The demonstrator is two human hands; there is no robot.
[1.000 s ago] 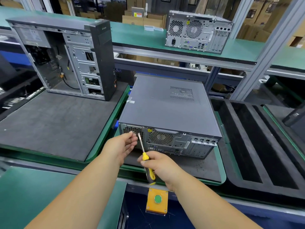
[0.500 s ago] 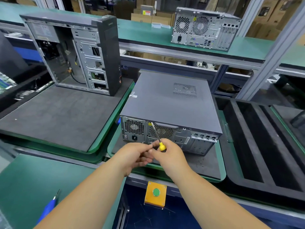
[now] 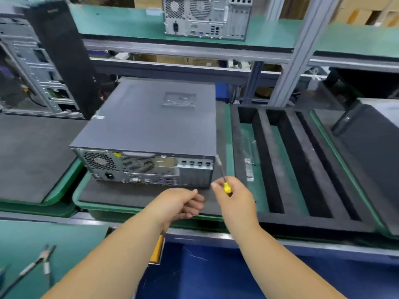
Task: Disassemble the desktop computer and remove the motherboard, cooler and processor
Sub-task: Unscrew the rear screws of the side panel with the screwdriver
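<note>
We see two bare forearms reaching in from the near edge. Our left hand is loosely curled, fingers bent inward, pinching nothing we can make out. Our right hand is closed around one screwdriver with a yellow handle; its thin metal shaft tilts up and to the left, the tip just beside the near right corner of the desktop computer.

That computer is one flat, dark grey metal box lying on its side on a dark foam pad in a green tray. Its long axis runs away from us, and its perforated rear panel with two round fan grilles faces us.

On the near left green mat lie pliers, blurred. To the right sits one black foam insert with long parallel slots. Farther left stands one opened tower case; on the far shelf stands one more computer, its silver rear toward us.
</note>
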